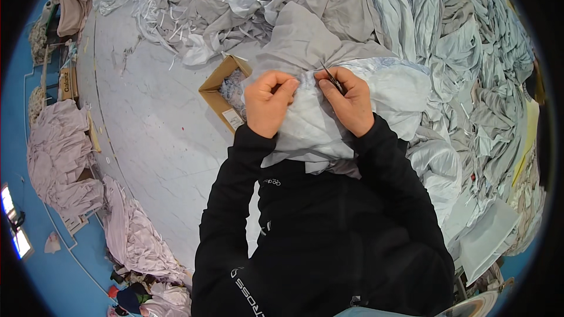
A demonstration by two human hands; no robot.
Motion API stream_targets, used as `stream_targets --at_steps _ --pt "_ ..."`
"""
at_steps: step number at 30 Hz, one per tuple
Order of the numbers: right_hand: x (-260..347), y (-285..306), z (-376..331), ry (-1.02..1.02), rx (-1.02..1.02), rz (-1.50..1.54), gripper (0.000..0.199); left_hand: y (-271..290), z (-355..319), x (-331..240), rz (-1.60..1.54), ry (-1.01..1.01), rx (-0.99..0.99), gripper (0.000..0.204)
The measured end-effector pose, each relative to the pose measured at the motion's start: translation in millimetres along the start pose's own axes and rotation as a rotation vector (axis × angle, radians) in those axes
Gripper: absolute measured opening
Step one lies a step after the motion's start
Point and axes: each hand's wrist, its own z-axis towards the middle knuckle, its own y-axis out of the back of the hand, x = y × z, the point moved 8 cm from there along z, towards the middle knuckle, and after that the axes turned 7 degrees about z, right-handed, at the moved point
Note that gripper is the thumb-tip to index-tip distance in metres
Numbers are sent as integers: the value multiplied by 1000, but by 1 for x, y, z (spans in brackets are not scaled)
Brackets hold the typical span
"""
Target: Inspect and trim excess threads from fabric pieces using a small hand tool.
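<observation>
Grey and pale blue-grey cloth fills the upper and right parts of the head view, a great heap of crumpled fabric [446, 41] that spreads over the pale marbled surface [153, 129] and reaches down along the right rim. To the left of the heap the surface shows bare stone-like veining, with thin scraps of cloth scattered near the top. At the far left edge lie bundles of pinkish-mauve fabric [59, 152], well apart from the hands. Black sleeves [235, 199] come up from the lower edge to the middle of the picture. Between them, just above the chest, a light grey padded piece of cloth [311, 123] is drawn up out of the heap and rests in front of the person. An open brown cardboard box [220, 91] sits just beside the left hand, partly covered by the cloth, with crumpled pale material inside it. The left hand [269, 103] is curled closed, pinching a fold of the light grey piece between thumb and fingers. The right hand [349, 100] is also closed, gripping the same cloth and a small dark pair of snips [332, 79], whose slender tip points up and to the left, towards the gathered fold between the two hands.
</observation>
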Motion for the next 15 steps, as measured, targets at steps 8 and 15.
stream_targets --at_steps 8,15 --pt "55 -18 -13 271 89 -466 28 10 -12 17 -151 136 -145 7" --pt "69 -29 -22 417 56 -679 32 9 -17 5 -96 -35 -194 10"
